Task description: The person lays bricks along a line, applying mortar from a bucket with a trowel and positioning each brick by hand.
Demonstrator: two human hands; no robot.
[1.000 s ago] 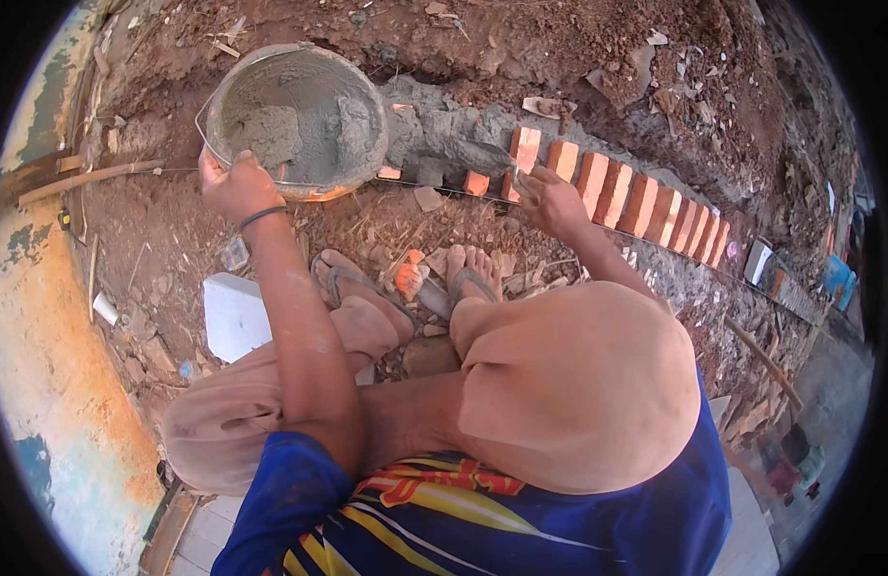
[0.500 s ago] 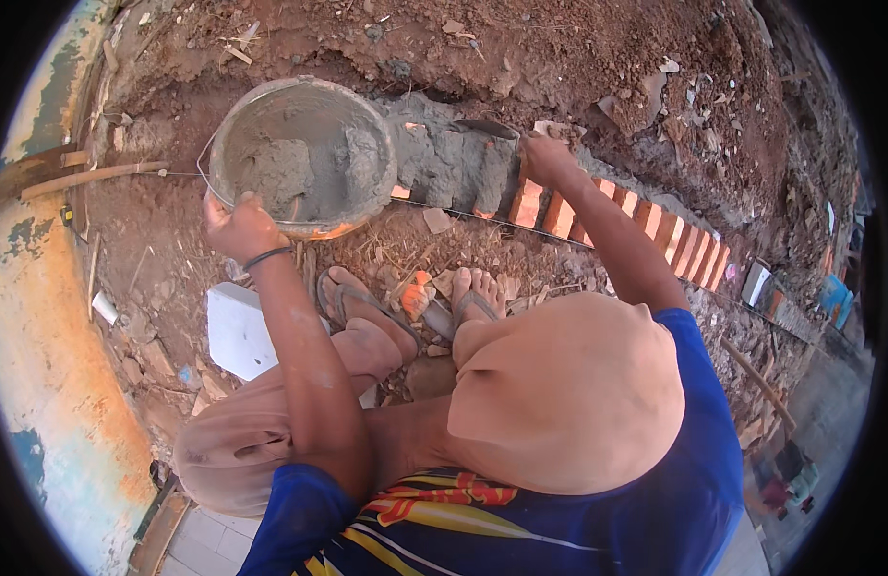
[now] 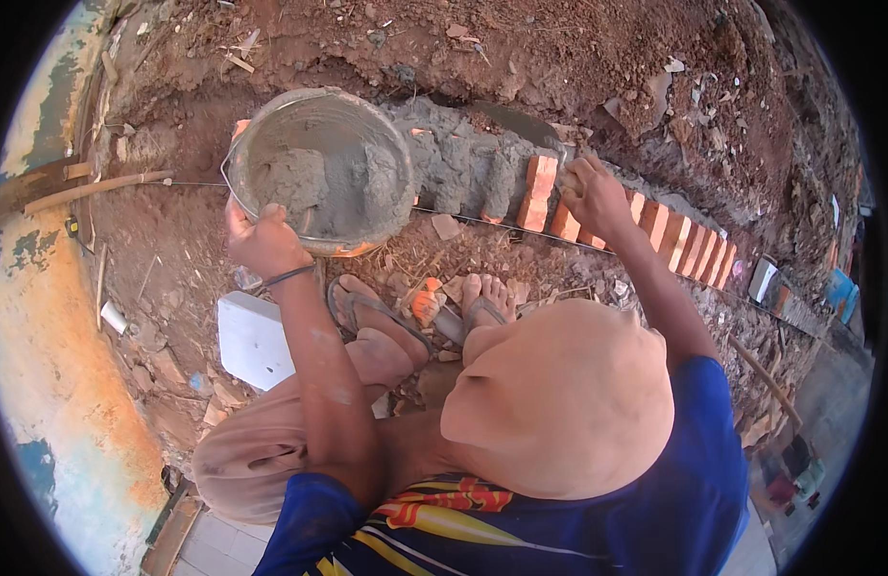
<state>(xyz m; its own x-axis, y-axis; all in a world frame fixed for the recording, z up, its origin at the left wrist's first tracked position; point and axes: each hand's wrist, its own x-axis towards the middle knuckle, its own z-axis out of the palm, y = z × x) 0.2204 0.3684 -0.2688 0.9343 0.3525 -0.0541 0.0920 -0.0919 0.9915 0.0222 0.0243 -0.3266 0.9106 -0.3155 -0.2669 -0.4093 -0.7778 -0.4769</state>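
Observation:
A round bucket (image 3: 391, 216) of wet grey mortar (image 3: 295, 187) stands at the left end of a low brick row. My left hand (image 3: 266, 240) is closed on its near-left rim, the thumb over the edge. My right hand (image 3: 598, 200) is closed round the handle of a trowel (image 3: 516, 123), mostly hidden by the fingers. The trowel's dark blade points left, along the far side of the row. Just left of that hand stands an orange brick (image 3: 537, 192). Between bucket and brick lies a bed of rough mortar (image 3: 458, 168).
More bricks (image 3: 689, 245) continue to the right, along a taut string (image 3: 598, 248). Loose reddish soil (image 3: 578, 48) rises beyond. A white block (image 3: 252, 338) lies beside my left leg, and a peeling painted wall (image 3: 65, 355) runs along the left. Rubble surrounds my sandalled feet.
My right hand has moved right and nearer, drawing the trowel, so more of its blade and the end brick show. The bucket and my left hand have shifted slightly right.

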